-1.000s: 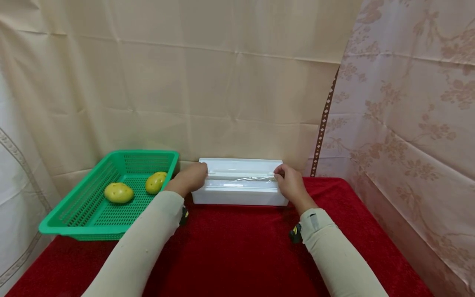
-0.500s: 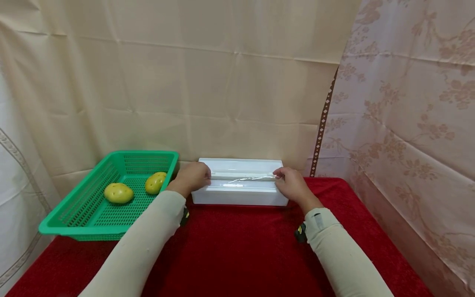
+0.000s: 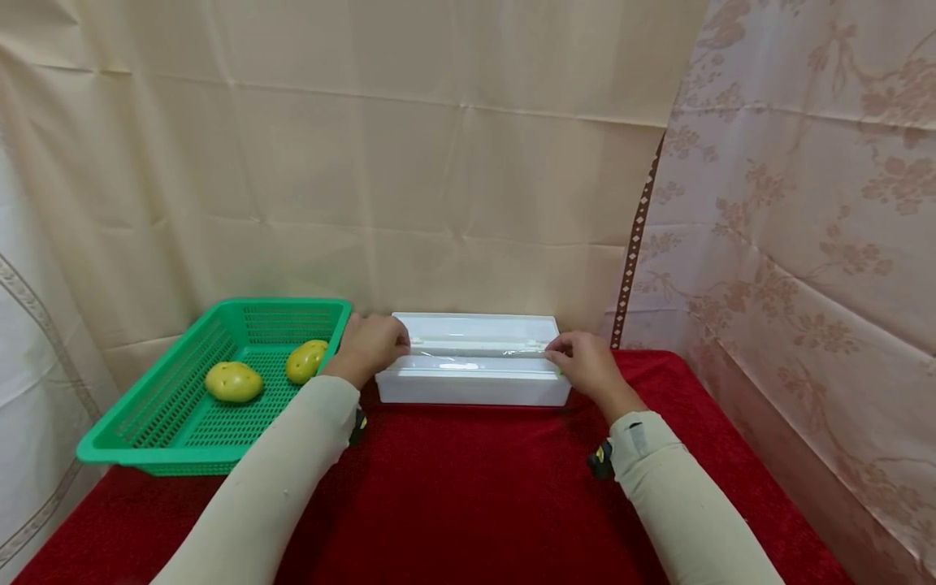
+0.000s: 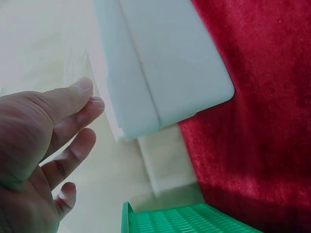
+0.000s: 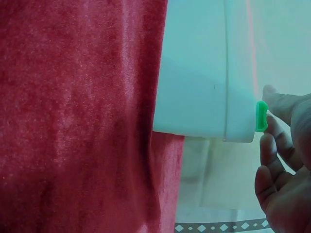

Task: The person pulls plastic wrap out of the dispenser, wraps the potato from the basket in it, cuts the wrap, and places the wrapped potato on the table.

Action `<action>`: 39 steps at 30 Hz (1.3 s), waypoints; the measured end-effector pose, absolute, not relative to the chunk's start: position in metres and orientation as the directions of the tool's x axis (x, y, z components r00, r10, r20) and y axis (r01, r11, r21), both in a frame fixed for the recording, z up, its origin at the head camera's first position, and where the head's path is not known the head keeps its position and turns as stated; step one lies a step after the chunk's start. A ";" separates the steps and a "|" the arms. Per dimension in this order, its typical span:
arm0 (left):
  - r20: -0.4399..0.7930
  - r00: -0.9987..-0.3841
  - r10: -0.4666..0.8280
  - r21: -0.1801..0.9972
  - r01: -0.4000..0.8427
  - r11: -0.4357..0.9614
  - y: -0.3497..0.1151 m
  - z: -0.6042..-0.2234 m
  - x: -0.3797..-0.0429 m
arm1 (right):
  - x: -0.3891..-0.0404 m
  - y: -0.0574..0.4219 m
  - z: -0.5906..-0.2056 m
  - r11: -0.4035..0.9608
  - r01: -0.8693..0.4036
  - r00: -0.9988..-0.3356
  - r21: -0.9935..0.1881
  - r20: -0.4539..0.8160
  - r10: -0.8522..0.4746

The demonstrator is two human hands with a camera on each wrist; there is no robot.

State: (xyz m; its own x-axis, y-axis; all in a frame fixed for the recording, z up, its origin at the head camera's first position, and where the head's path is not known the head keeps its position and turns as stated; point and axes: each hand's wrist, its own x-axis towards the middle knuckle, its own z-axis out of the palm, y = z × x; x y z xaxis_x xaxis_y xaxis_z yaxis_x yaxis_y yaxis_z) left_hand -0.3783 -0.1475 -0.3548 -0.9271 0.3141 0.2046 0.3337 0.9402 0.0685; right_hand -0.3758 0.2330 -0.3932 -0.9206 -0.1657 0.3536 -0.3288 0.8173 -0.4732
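Note:
A white cling film dispenser [image 3: 471, 391] lies at the back of the red cloth with its lid [image 3: 474, 327] raised. Shiny clear cling film [image 3: 515, 353] stretches across its opening. At the left end, my left hand [image 3: 373, 343] pinches the film's edge between thumb and index finger; the left wrist view shows a sliver of film at the fingertips [image 4: 95, 102]. My right hand [image 3: 591, 370] pinches the film at the other end, its other fingers loosely bent. Close beside that hand, a small green slider [image 5: 261, 116] sits on the dispenser's right end.
On the left stands a green plastic basket [image 3: 175, 449] holding two yellow potatoes, one potato [image 3: 234, 382] near its middle and another potato [image 3: 305, 361] by its right wall. Red velvet cloth [image 3: 468, 487] covers the table. A beige curtain [image 3: 409, 162] hangs right behind the dispenser.
My right hand has shifted slightly right and down, and my left hand has drawn back a little left. The film between them lies flatter over the dispenser, and the green slider now shows.

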 end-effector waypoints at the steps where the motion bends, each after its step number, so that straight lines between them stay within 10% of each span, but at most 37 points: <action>1: 0.212 -0.926 0.312 0.070 0.333 0.940 -0.148 -0.354 -0.378 | -0.375 0.234 -0.394 0.816 -0.328 -0.919 -0.475 0.359 -0.161; 39: 0.445 -0.889 0.104 0.217 0.220 0.951 -0.152 -0.338 -0.335 | -0.338 0.232 -0.368 0.783 -0.312 -0.839 -0.538 0.543 0.038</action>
State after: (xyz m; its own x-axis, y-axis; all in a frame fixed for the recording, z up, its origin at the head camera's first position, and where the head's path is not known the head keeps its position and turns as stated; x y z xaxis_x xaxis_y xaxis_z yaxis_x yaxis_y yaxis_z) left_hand -0.3347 -0.1522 -0.3379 -0.8894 0.1040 0.4451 0.2197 0.9512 0.2166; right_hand -0.3377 0.2317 -0.3684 -0.8391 0.0382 0.5426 -0.3120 0.7834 -0.5376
